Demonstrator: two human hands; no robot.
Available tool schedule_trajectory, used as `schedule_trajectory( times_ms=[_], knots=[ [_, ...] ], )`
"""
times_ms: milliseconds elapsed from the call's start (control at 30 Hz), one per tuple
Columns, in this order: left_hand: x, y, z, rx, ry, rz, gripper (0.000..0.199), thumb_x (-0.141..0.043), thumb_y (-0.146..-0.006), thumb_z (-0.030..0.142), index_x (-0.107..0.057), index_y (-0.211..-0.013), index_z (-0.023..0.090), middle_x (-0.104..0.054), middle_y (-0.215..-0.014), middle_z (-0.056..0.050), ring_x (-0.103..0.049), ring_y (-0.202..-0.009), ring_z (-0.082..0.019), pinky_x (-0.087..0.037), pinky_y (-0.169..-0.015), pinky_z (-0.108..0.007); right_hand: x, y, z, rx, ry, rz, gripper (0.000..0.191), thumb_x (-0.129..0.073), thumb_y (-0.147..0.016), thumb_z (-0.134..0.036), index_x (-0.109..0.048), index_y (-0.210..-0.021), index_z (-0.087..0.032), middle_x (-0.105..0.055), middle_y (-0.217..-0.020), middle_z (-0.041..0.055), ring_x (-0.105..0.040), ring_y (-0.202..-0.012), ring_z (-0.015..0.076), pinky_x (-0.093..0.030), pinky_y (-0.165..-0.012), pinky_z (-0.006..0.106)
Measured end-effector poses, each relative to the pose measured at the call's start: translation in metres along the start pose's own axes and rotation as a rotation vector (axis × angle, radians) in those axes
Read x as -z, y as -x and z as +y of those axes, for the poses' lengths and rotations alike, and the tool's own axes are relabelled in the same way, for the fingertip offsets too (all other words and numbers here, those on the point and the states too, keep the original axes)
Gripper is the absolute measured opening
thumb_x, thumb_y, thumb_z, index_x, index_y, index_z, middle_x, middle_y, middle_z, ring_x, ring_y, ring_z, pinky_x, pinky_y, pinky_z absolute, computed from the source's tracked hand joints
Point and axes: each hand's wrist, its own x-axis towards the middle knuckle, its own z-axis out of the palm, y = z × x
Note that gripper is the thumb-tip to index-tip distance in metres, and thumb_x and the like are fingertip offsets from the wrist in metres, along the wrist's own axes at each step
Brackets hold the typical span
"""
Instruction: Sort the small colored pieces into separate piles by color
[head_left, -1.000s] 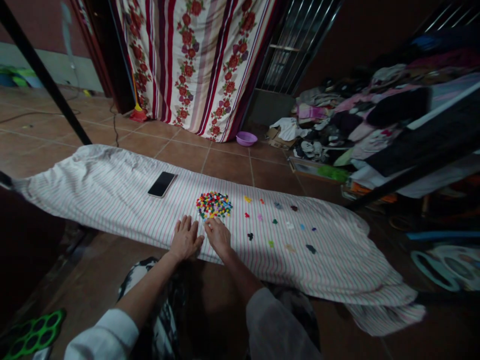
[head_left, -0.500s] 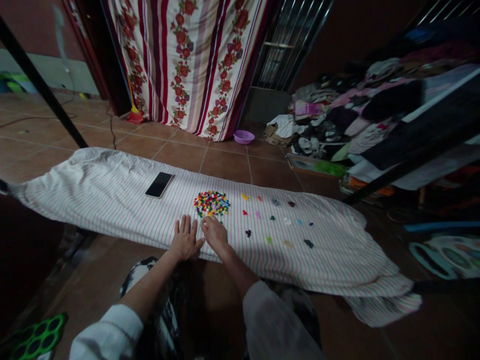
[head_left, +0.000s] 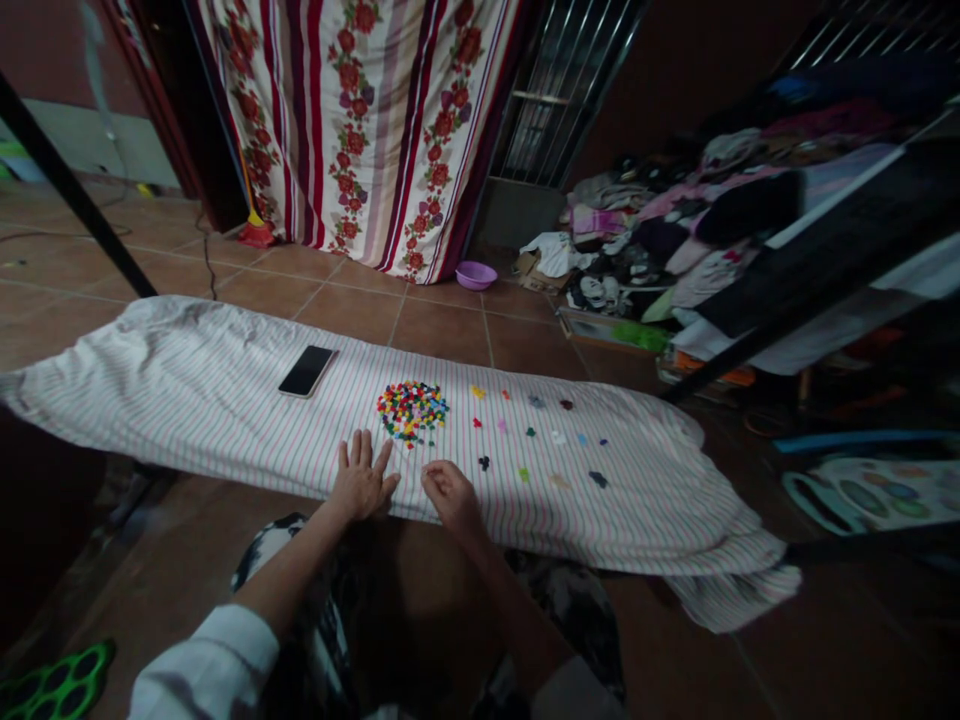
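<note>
1. A tight heap of small multicoloured plastic pieces [head_left: 412, 411], red, yellow, blue and green among them, lies at the centre of a long white cloth with fine pink and green stripes [head_left: 187, 350].
2. The person's left hand [head_left: 360, 482] rests just below the heap, its grip spread flat with the fingers fanned on the cloth, holding nothing that shows.
3. The right hand [head_left: 450, 497] sits just to the right of the left hand, near the heap but apart from it. Its grip is curled, with the fingertips drawn together; whether they pinch a piece cannot be told.
4. To the right of the heap, single small pieces in assorted colours, including a teal piece [head_left: 530, 432], lie well spaced, apparently so that each stands clear of the others.
5. Left of the heap, a black smartphone [head_left: 307, 371] lies face up on the cloth, apparently set aside from the pieces.
6. Beyond the heap, a small purple plastic basin [head_left: 475, 275] sits on brown floor tiles [head_left: 442, 330] before a red-flowered striped curtain [head_left: 352, 130]. Further right of the heap, a mound of mixed clothing [head_left: 675, 220] is piled high.
</note>
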Motion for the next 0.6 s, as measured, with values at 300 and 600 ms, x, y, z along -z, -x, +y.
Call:
schedule_trajectory(
  times_ms=[300, 600],
  knots=[
    [0.017, -0.002, 0.011, 0.061, -0.088, -0.177, 0.067, -0.024, -0.095, 0.054, -0.021, -0.152, 0.020, -0.015, -0.158, -0.024, -0.010, -0.147, -0.041, -0.017, -0.110, -0.066, 0.060, 0.031, 0.009, -0.303, -0.145, 0.153, 0.036, -0.055, -0.075, -0.055, -0.062, -0.082, -0.021, -0.062, -0.065, 0.0006, -0.061, -0.064, 0.0186, -0.047, -0.059, 0.028],
    [0.013, 0.008, 0.018, 0.073, -0.193, -0.059, 0.062, -0.032, -0.096, 0.048, -0.031, -0.150, 0.017, -0.025, -0.155, -0.025, -0.022, -0.145, -0.041, -0.022, -0.111, -0.061, 0.098, 0.056, 0.027, -0.391, -0.142, 0.317, 0.035, -0.054, -0.074, -0.054, -0.063, -0.083, -0.021, -0.063, -0.063, 0.0005, -0.059, -0.060, 0.0184, -0.046, -0.058, 0.029]
  ],
)
